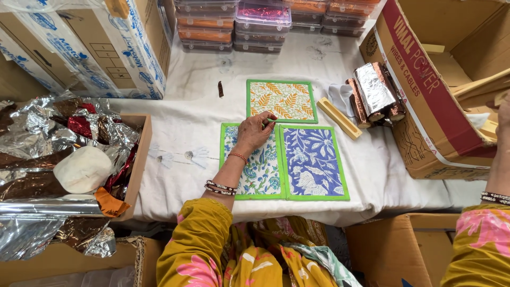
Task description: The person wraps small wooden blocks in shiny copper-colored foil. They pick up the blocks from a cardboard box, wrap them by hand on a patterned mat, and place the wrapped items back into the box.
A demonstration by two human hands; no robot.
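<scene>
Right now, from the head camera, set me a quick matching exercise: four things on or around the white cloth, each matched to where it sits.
Things:
1. orange leaf panel
2. blue floral panel
3. foil rolls
4. left hand

Places:
A. beside the open cardboard box
B. nearest the table edge, on the right
C. on the white floral panel
D. farthest of the three panels

Pairs: 1-D, 2-B, 3-A, 4-C

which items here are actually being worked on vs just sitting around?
In hand:
- left hand resting on the white-and-blue floral mat, fingers at its top edge
- blue floral mat, edge to edge beside it
- orange leaf mat above them
- right hand reaching into the cardboard box

Lying about:
- foil rolls
- wooden block
- stacked plastic containers
- crumpled foil sheets
</scene>
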